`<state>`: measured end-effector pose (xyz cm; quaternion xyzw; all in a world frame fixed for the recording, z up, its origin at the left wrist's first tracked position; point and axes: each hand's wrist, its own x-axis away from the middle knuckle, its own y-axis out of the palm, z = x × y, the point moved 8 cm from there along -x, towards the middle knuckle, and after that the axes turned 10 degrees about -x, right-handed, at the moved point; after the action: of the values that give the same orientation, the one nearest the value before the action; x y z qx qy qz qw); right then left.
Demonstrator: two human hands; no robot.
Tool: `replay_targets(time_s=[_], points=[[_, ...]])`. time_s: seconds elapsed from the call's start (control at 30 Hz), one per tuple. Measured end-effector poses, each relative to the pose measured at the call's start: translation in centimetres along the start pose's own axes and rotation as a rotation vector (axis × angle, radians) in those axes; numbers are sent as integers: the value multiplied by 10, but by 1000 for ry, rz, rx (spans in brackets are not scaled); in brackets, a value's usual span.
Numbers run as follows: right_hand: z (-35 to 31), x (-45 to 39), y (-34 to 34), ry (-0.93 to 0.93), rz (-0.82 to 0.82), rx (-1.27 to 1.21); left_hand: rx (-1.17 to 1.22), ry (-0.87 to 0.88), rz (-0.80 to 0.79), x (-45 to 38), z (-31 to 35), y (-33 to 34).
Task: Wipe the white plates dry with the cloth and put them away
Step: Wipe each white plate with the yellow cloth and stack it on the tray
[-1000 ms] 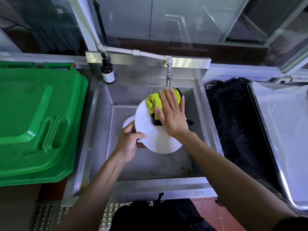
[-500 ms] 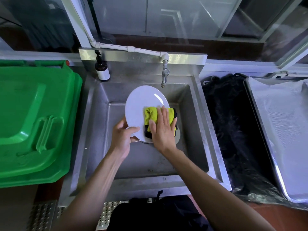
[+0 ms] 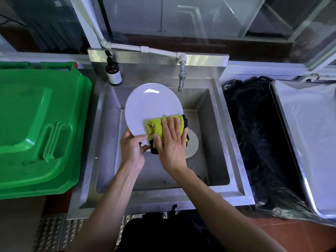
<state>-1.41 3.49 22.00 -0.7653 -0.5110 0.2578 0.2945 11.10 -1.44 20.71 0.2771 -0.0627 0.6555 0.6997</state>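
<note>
Left hand (image 3: 133, 151) grips the white plate (image 3: 151, 108) by its near edge, tilted up over the sink (image 3: 216, 128) middle. Right hand (image 3: 171, 142), fingers flat, presses the yellow cloth (image 3: 154, 128) on the plate's lower right. 2nd plate (image 3: 191, 145) lies on the sink bottom w/ soap bottle (image 3: 113, 72) at the back-left corner.

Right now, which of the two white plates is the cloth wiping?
The large plate, held tilted by the left hand; the right hand presses the cloth on it. The other plate lies beneath.

L hand (image 3: 133, 151) at 9 o'clock, thumb + fingers pinching plate (image 3: 151, 106) rim; R hand (image 3: 171, 144) at 3, fingers flat, pressing cloth (image 3: 154, 127).
</note>
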Motion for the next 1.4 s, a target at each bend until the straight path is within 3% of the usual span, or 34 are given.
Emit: replay_targets(time_s=[0.17, 0.4, 0.57, 0.7, 1.0, 1.4], points=[[13, 4, -6, 99, 29, -128, 13, 2, 31, 0, 0, -4], [35, 3, -24, 275, 172, -468, 20, -9, 1, 5, -4, 0], [45, 6, -43, 329, 309, -583, 21, -20, -26, 9, -8, 3], [55, 11, -41, 455, 270, -560, 2, -9, -46, 12, -8, 7], [59, 18, -49, 485, 326, -702, -38, -33, -60, 11, -13, 3], [69, -6, -74, 405, 154, -650, -336, -77, -236, -20, -2, -21]])
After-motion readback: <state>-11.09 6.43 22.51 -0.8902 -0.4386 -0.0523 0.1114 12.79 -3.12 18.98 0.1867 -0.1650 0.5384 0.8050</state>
